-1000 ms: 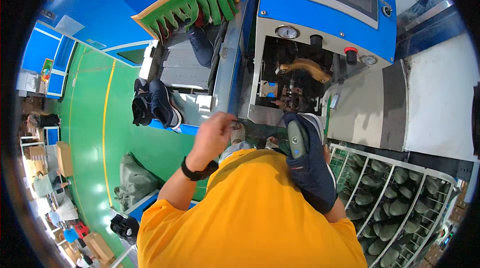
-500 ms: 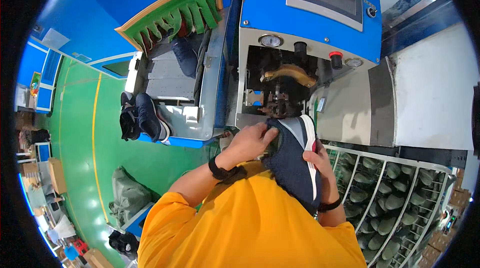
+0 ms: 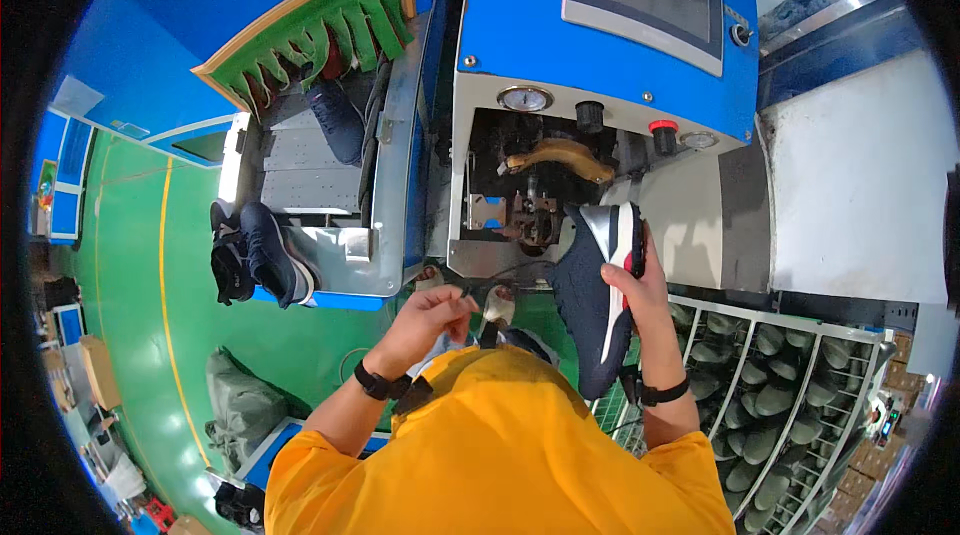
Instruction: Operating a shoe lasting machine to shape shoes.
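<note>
My right hand (image 3: 645, 285) grips a dark navy sneaker (image 3: 582, 285) by its white and red-marked sole, thumb on the sole's edge. The sneaker hangs with its long side upright, just in front of the machine's opening. My left hand (image 3: 435, 318) is apart from it, lower and to the left, fingers pinched together. A small dark bit shows at those fingertips, too small to name, near a thin dark line running toward the sneaker. Inside the machine (image 3: 600, 45), a curved tan pad (image 3: 560, 157) sits above a metal clamp mechanism (image 3: 533, 222).
On the left a conveyor (image 3: 305, 180) carries a dark shoe (image 3: 335, 120) by a green strip curtain (image 3: 320, 35). Two more dark shoes (image 3: 262, 250) stand at its near end. A rack of shoe lasts (image 3: 770, 385) is at lower right. A grey sack (image 3: 240, 400) lies on the green floor.
My left hand has come off the sneaker and moved down to the left. My right hand keeps hold of the sneaker, now more upright. The view has shifted slightly right.
</note>
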{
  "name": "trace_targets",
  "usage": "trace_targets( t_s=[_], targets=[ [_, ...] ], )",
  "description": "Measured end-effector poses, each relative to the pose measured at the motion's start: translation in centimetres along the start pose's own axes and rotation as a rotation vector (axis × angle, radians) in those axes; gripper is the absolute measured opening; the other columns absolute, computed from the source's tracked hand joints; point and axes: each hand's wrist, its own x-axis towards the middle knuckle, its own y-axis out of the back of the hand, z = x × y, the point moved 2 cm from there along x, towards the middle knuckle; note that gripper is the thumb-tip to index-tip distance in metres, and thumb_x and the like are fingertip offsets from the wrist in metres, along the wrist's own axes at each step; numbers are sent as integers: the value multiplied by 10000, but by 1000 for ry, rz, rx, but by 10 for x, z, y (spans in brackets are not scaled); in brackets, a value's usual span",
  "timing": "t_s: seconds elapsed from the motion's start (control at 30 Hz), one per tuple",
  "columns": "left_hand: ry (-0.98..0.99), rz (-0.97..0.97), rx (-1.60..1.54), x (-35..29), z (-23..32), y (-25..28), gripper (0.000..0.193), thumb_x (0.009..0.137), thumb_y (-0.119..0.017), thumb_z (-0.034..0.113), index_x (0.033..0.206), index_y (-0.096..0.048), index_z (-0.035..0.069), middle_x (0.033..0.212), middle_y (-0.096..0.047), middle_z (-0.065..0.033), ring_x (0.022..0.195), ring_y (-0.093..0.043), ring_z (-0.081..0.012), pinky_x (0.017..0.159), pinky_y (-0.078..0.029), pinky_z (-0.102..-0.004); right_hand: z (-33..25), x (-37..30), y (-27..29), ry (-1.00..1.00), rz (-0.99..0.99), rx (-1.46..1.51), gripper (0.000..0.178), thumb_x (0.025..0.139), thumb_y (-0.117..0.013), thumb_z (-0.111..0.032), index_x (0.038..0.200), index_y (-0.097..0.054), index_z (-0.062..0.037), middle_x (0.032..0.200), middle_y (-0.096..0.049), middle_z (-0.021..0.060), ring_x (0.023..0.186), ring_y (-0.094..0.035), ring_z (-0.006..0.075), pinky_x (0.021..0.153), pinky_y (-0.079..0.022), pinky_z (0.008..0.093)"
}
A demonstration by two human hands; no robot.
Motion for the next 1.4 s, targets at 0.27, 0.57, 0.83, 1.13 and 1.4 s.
trace_targets(
  t_s=[0.27,0.57,0.83,1.13,1.4],
  targets=[
    [134,97,-333,47,-34,6,163,979,-627,209,912,-642,60,736,-605,-21,635,-588,-143,633,-473,-283,-20,61,-42,38,25,-744,1189,694,-857,-399,1618,-179,-81,1339,-551,329,992,-682,361,881,-536,417],
    [190,76,-250,75,-43,27,195,947,-674,213,883,-679,29,716,-614,-36,612,-594,-147,597,-499,-284,-26,94,-49,-103,51,-1019,1183,695,-846,-449,1589,-208,-9,1393,-525,355,1265,-540,492,1074,-439,462],
    [-428,215,1063,57,-12,-2,618,821,-750,527,1066,-682,-36,1098,-654,-232,1155,-612,-393,1007,-476,-476,5,37,-42,-31,-102,-581,1092,696,-879,-172,1576,-260,14,1327,-609,166,1148,-611,234,1008,-471,361],
    [-34,-237,530,36,37,-22,594,781,-859,444,1082,-615,-5,1032,-624,-173,971,-647,-302,816,-505,-383,104,-27,8,-271,0,11,850,827,-774,-166,1542,-348,7,1238,-620,87,1031,-621,183,893,-506,295],
    [-275,-91,529,33,23,-46,407,837,-823,320,1054,-703,-3,874,-713,-152,757,-683,-260,699,-523,-360,134,-84,15,-295,151,241,857,830,-772,-175,1547,-340,8,1257,-610,81,1058,-607,171,905,-498,287]
  ],
)
